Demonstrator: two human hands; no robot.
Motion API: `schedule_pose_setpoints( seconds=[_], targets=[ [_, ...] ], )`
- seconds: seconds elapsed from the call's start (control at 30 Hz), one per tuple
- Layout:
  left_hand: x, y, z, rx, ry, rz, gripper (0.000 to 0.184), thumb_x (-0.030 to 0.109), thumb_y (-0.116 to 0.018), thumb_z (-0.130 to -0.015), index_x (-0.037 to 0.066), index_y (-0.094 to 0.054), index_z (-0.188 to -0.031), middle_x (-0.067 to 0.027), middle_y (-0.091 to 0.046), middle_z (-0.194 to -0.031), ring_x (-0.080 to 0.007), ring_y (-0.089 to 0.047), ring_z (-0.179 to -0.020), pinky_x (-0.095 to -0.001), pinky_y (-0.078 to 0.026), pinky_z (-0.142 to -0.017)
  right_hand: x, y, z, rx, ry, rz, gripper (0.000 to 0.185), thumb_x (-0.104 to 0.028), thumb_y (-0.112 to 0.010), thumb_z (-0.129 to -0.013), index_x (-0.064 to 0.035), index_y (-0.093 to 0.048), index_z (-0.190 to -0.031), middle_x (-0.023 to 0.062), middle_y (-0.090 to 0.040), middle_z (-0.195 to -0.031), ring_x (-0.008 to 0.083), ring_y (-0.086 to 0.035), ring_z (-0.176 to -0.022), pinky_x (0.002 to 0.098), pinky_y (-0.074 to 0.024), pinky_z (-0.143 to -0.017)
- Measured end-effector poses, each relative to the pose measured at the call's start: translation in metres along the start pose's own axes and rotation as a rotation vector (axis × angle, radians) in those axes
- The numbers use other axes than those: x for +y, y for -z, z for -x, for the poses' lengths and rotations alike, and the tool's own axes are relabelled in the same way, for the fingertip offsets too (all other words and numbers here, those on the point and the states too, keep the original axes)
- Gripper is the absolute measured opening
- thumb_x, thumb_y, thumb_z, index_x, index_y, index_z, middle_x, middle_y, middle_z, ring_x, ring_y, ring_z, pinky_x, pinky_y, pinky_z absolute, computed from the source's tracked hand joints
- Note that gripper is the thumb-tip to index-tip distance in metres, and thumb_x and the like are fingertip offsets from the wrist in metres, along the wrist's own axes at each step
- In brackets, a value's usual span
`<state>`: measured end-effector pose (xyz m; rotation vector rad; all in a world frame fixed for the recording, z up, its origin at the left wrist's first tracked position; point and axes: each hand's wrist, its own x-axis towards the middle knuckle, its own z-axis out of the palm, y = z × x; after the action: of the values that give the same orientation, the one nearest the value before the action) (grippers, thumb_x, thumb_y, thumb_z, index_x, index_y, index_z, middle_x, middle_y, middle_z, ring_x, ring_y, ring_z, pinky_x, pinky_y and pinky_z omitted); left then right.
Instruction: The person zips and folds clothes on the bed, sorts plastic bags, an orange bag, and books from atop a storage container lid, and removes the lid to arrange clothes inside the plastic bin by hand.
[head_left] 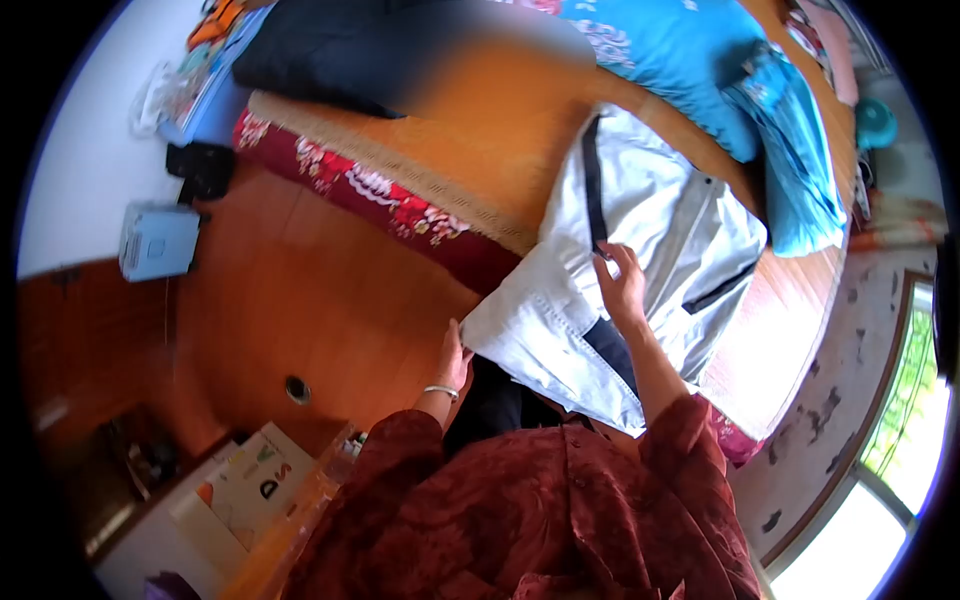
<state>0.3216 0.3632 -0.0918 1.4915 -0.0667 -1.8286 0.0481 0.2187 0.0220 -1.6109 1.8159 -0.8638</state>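
Left hand (456, 362): right at the lower-left corner of a silver-white cloth garment with black strips (645, 165), fingers curled; can't tell whether it grips.
Right hand (624, 285): thumb and fingers pinching the garment's cloth at a long black strip (594, 185).
Garment: right of centre, lying across the smooth orange-brown bed top (520, 150).
Cloth work: straightening, by the look of it.
Next move: calls for firm hold on both edges, creases pulled flat.

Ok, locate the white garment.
In the head view, right of centre, the garment lies mostly on the bed, under the right hand, beside the blue cloth.
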Motion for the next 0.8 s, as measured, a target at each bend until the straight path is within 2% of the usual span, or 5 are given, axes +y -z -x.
schedule_pose_setpoints(
  seconds=[0.13, 0.23, 0.37, 0.6, 0.8],
  targets=[
    [-0.010, -0.008, -0.001, -0.025, 0.073, 0.109, 0.079, 0.072, -0.035, -0.080, 0.016, -0.033, -0.136, 0.0016, -0.036, -0.137, -0.0157, -0.031, -0.126, -0.0343, -0.019, -0.104, 0.093, 0.083, 0.123, 0.476, -0.129, 0.259, 0.033, -0.004, -0.064, -0.077, -0.0030, -0.056, -0.109, 0.0122, -0.053, -0.112, 0.0246, -0.049, -0.108, 0.0326, -0.0361, -0.094],
    [-0.022, 0.005, -0.014, -0.052, 0.167, 0.234, 0.080, 0.074, -0.031, -0.079, 0.017, -0.033, -0.135, 0.0019, -0.037, -0.136, -0.0156, -0.031, -0.125, -0.0330, -0.020, -0.104, 0.136, 0.124, 0.226, 0.854, -0.622, -0.386, 0.047, -0.017, -0.059, -0.083, -0.0027, -0.044, -0.125, 0.0070, -0.052, -0.113, 0.0185, -0.047, -0.107, 0.0292, -0.0357, -0.093],
    [-0.079, 0.049, -0.065, -0.152, 0.047, -0.120, 0.060, 0.042, -0.057, -0.084, 0.015, -0.035, -0.133, 0.0022, -0.042, -0.133, -0.0162, -0.038, -0.121, -0.0339, -0.030, -0.100, 0.207, 0.145, 0.358, 0.319, -1.315, -0.523, 0.065, -0.021, -0.054, -0.076, -0.0124, -0.030, -0.137, 0.0060, -0.045, -0.126, 0.0200, -0.041, -0.117, 0.0335, -0.0308, -0.096],
    [-0.024, 0.003, -0.010, -0.264, 0.210, -0.280, 0.056, 0.039, -0.054, -0.087, 0.013, -0.036, -0.133, -0.0022, -0.044, -0.131, -0.0189, -0.042, -0.118, -0.0386, -0.034, -0.099, 0.214, 0.098, 0.350, 0.110, -1.049, -0.907, 0.024, -0.010, -0.048, -0.083, -0.0057, -0.057, -0.105, 0.0025, -0.061, -0.087, 0.0113, -0.056, -0.074, 0.0245, -0.0461, -0.067],
    [0.042, -0.017, 0.060, -0.387, 0.174, -0.649, 0.045, 0.034, -0.049, -0.087, 0.006, -0.045, -0.121, -0.0106, -0.059, -0.103, -0.0217, -0.063, -0.080, -0.0338, -0.054, -0.058, 0.172, 0.147, 0.337, 0.243, -0.880, -0.645, 0.011, -0.014, -0.053, -0.085, -0.0038, -0.057, -0.086, -0.0001, -0.056, -0.068, 0.0085, -0.050, -0.055, 0.0234, -0.0417, -0.050]
  ],
)
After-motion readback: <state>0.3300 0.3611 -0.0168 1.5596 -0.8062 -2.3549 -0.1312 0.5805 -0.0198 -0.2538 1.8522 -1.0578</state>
